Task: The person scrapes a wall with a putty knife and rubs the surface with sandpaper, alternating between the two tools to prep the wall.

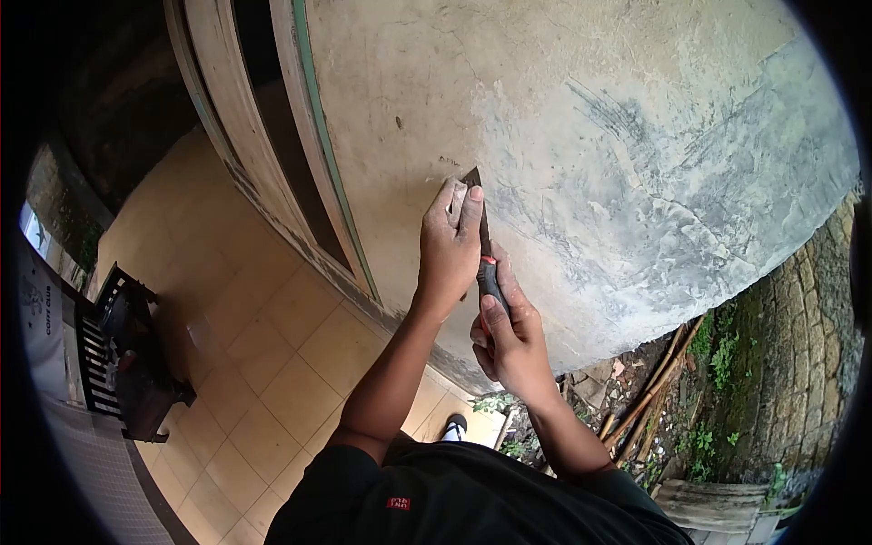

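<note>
A scraper with a dark metal blade and a black and red handle (490,280) is held upright in front of the wall. My right hand (515,336) is wrapped round its handle. Higher up, my left hand (452,227) pinches the blade near its tip, with thumb and fingers closed on it. Whitish dust covers the fingers. Behind both hands rises the wall (563,182), beige at the left and roughly coated in grey-white at the right.
Wooden frames (300,118) with a green edge border the wall's left side. Below left lie floor tiles (282,377) and a dark wooden bench (145,381). Bamboo poles (649,400), plants and a stone wall (804,336) are at the lower right.
</note>
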`<control>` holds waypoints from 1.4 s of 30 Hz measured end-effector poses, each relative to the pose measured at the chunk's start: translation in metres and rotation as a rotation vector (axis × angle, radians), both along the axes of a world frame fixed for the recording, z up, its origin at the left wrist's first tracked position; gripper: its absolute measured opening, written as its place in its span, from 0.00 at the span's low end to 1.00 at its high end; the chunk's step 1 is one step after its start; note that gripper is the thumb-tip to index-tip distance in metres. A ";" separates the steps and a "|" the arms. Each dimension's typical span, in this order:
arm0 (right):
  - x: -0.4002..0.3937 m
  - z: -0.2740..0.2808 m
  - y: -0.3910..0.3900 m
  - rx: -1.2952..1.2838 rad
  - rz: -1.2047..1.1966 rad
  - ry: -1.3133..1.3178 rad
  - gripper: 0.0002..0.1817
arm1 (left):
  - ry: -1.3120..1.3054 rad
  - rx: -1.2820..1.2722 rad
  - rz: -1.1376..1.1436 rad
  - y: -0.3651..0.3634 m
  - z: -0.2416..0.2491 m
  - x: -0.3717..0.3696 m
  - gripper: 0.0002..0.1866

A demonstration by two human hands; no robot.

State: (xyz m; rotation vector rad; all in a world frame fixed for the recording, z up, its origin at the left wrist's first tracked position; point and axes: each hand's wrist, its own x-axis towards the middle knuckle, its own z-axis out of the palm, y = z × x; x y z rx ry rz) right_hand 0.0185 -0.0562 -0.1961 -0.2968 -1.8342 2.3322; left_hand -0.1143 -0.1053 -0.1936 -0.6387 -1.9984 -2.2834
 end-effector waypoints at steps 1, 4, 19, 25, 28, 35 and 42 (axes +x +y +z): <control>0.008 -0.001 -0.001 0.002 0.001 0.005 0.32 | 0.005 0.002 0.001 0.003 -0.003 0.006 0.16; 0.023 -0.006 -0.002 -0.055 -0.013 0.068 0.30 | 0.096 0.017 -0.067 0.008 -0.010 0.018 0.17; -0.006 -0.002 -0.010 0.004 -0.094 -0.044 0.30 | 0.009 -0.036 -0.069 -0.009 0.005 -0.011 0.14; -0.027 -0.025 -0.030 -0.104 -0.157 0.005 0.29 | 0.134 0.004 -0.067 -0.018 -0.016 -0.028 0.11; -0.053 -0.028 -0.031 -0.138 -0.158 0.010 0.24 | 0.157 0.044 -0.102 -0.027 -0.008 -0.049 0.11; -0.042 -0.078 -0.053 0.171 -0.393 -0.167 0.11 | 0.104 0.040 -0.372 -0.036 -0.076 -0.048 0.11; 0.005 -0.082 -0.040 0.164 -0.555 -0.143 0.12 | -0.042 -0.038 -0.644 -0.085 -0.132 -0.046 0.08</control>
